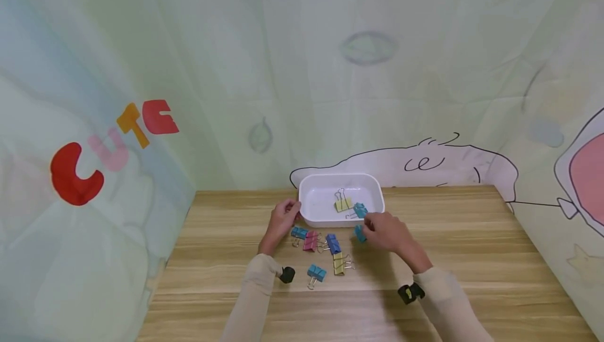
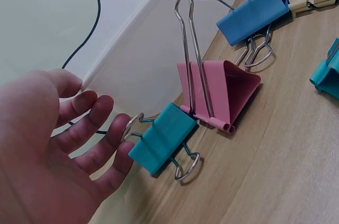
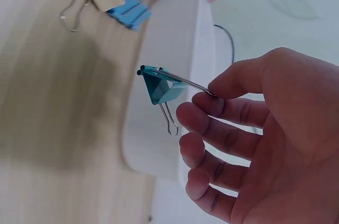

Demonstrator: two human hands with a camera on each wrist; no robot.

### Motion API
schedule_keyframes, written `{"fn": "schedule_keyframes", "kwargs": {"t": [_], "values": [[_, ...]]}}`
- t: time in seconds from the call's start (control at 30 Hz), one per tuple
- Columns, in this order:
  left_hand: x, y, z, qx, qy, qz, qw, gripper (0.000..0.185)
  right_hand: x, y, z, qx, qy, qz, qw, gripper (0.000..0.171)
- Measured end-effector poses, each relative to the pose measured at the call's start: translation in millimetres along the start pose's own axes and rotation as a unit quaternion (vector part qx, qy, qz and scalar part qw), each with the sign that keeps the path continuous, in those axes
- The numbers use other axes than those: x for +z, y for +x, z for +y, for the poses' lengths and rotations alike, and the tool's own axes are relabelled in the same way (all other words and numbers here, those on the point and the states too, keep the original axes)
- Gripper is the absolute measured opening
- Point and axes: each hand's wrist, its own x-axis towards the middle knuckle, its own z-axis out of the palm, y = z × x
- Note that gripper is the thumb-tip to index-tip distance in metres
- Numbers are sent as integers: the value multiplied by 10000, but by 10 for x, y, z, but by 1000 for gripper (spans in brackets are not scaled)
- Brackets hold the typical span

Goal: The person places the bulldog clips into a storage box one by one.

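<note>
Nearest you on the light wood-grain table (image 1: 203,279) lies a teal metal binder clip (image 1: 317,272). Beyond it lie metal clips: one yellow (image 1: 338,265), one blue (image 1: 333,244), one pink (image 1: 310,242), another teal (image 1: 299,233). Your right hand (image 1: 389,233) pinches a held teal clip (image 1: 359,234) by its wire handle, beside the white rectangular plastic tray (image 1: 325,223). Your left hand's (image 1: 282,220) thumb and forefinger pinch its rim; inside lie a yellow-bodied clip (image 1: 343,205) and a teal-bodied clip (image 1: 360,210).
</note>
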Motion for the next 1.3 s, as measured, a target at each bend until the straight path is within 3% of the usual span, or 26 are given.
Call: {"fn": "schedule_keyframes", "kwargs": {"t": [0.23, 0.73, 1.3], "values": [[-16, -4, -7, 80, 30, 23, 10000, 32, -112, 82, -160, -418, -191, 134, 9989, 22], [-52, -7, -19, 145, 42, -31, 9999, 32, -245, 449, -454, -690, -300, 100, 9971, 16], [-39, -48, 18, 268, 192, -156, 9993, 32, -282, 656, -692, -500, -199, 66, 9985, 17]]}}
